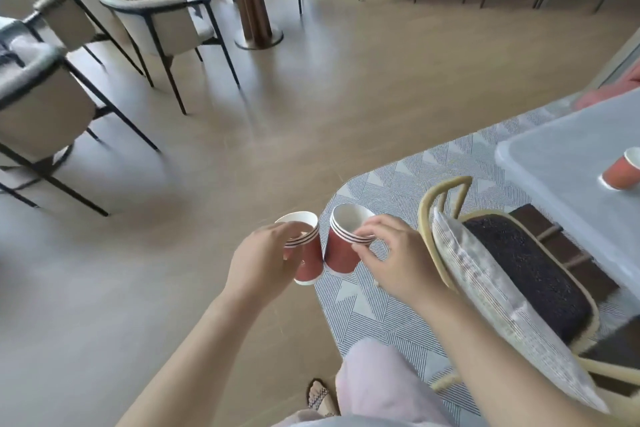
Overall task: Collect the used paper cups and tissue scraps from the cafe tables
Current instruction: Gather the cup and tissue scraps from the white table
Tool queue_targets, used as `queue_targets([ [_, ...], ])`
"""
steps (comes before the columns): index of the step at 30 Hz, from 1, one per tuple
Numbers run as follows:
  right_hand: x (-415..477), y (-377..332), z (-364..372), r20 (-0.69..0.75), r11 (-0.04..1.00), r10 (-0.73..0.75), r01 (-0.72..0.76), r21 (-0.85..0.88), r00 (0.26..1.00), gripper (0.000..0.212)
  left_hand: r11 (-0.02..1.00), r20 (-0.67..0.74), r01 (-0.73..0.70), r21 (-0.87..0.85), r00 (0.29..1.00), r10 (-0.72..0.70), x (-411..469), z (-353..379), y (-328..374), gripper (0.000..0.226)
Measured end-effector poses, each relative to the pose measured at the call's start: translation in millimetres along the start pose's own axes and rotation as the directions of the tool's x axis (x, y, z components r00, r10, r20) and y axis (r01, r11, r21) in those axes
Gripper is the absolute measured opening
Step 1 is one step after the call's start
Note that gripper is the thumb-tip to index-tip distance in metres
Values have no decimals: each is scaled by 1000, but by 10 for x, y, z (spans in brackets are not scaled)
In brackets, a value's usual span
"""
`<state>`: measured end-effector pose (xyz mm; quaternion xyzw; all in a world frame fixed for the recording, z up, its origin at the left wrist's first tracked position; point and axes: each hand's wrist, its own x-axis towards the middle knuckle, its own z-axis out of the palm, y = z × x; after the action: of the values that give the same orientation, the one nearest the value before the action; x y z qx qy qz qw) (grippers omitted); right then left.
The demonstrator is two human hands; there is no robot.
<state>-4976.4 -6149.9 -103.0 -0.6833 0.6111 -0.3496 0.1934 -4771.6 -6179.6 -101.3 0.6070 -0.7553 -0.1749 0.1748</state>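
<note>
My left hand (265,262) grips a red paper cup stack (308,260) with white insides and striped rims. Beside it my right hand (394,255) pinches the rim of a second red cup stack (341,248). The two stacks touch at their bases, held in the air above the floor. Another red paper cup (621,172) lies tipped on the pale blue table (561,163) at the right edge. No tissue scraps show.
A rattan chair (446,198) with a striped cushion and dark seat stands between me and the blue table, on a patterned rug (381,184). Beige armchairs (162,21) stand at left. A round pedestal table (252,10) is farther back across the bare wooden floor.
</note>
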Motion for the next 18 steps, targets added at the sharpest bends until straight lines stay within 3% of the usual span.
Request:
queue_targets([
  [10,1649,823,117,-76,996,91,-92,-8,993,14,989,75,-148,-4,986,148,2067,276,14,35],
  [18,2777,1449,-239,-182,981,166,-180,-67,969,12,962,138,-265,-66,952,272,3654,512,525,28],
])
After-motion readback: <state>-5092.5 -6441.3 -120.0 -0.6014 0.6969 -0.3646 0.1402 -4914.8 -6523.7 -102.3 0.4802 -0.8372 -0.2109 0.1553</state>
